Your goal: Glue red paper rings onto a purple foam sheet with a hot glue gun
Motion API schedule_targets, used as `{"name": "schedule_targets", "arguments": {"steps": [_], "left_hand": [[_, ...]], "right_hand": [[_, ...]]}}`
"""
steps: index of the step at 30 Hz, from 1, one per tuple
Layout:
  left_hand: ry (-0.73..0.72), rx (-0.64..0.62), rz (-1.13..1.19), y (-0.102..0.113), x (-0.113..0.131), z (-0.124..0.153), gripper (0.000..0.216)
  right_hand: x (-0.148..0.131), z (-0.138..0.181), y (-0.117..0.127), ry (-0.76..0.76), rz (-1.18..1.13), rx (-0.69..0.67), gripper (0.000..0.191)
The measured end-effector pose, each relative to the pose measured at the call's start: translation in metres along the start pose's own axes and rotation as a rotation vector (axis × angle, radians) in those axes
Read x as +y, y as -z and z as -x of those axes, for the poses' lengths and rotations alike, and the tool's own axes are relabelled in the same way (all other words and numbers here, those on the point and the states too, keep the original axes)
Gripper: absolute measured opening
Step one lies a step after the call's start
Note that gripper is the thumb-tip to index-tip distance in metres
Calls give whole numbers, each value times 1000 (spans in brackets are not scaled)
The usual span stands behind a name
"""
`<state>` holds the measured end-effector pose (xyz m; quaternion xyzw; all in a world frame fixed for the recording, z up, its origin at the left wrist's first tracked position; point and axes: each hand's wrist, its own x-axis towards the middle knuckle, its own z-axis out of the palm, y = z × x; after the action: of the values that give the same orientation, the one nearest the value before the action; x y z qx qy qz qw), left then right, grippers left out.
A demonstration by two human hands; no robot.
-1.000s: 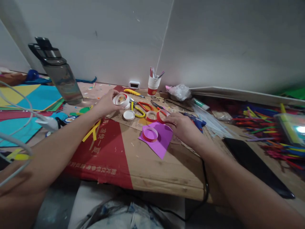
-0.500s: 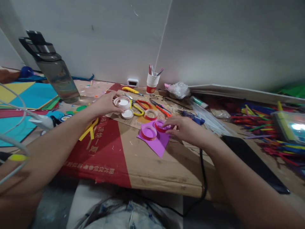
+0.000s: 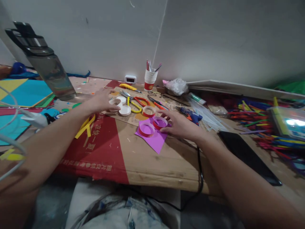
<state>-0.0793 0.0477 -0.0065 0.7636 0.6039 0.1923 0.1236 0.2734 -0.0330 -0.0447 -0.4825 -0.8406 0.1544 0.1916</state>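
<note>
My left hand (image 3: pixel 103 99) rests with spread fingers beside white paper rings (image 3: pixel 118 102) on the cardboard, thumb touching the nearest ring, holding nothing. Another white ring (image 3: pixel 125 110) lies just to its right. My right hand (image 3: pixel 179 125) lies flat and open, fingertips against a red paper ring (image 3: pixel 159 122) on a purple paper sheet (image 3: pixel 152 138). A second red ring (image 3: pixel 146 129) sits on the same sheet. A third red ring (image 3: pixel 149 111) lies just behind it.
Red and yellow scissors (image 3: pixel 137 103), a yellow cutter (image 3: pixel 127 86) and a paper cup of pens (image 3: pixel 149 80) stand behind. A blue glue gun (image 3: pixel 192 115) lies right. A water bottle (image 3: pixel 45 62) stands left; coloured sticks (image 3: pixel 259 122) and a black slab (image 3: pixel 247 157) lie right.
My left hand set the white rings down on the cardboard and opened. My right hand placed a red ring on the purple sheet and flattened beside it.
</note>
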Motion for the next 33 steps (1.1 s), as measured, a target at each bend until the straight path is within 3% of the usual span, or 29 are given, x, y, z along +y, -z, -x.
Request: {"name": "schedule_targets", "arguments": {"steps": [2, 7, 12, 15, 20, 33], "left_hand": [[-49, 55, 75, 1, 15, 6, 70], [-233, -95, 216, -15, 61, 35, 40], [-344, -253, 218, -42, 87, 61, 60], [-413, -315, 241, -53, 89, 67, 57], [-445, -292, 223, -64, 88, 66, 51], [-484, -265, 206, -66, 87, 66, 70]], "right_hand": [[0, 1, 3, 7, -3, 22, 85], [4, 3, 4, 20, -81, -50, 88], [5, 3, 4, -11, -147, -91, 84], [4, 3, 6, -45, -167, -102, 86], [2, 3, 8, -54, -156, -87, 87], [3, 2, 12, 16, -177, -148, 95]]}}
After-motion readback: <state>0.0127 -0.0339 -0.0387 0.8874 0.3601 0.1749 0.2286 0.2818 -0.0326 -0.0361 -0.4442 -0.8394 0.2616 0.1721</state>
